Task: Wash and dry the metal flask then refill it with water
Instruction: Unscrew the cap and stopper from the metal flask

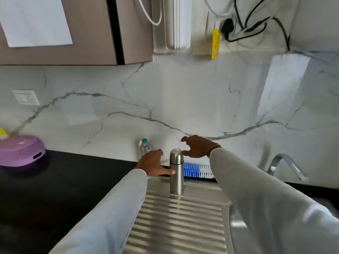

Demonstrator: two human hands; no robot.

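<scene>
A steel flask [176, 171] with its cap on stands upright at the back of the ribbed metal draining board [179, 222]. My left hand [153, 165] is just left of the flask, fingers spread, its thumb tip touching the flask's side. My right hand [198, 146] hovers behind and to the right of the cap, fingers spread and holding nothing. Both arms wear pale sleeves.
A small plastic water bottle [145, 147] stands against the marble wall behind my left hand. A blue and white brush [198, 171] lies behind the flask. The tap [286, 166] and sink basin [238, 224] are to the right. A purple container [21, 151] sits on the black counter [55, 189].
</scene>
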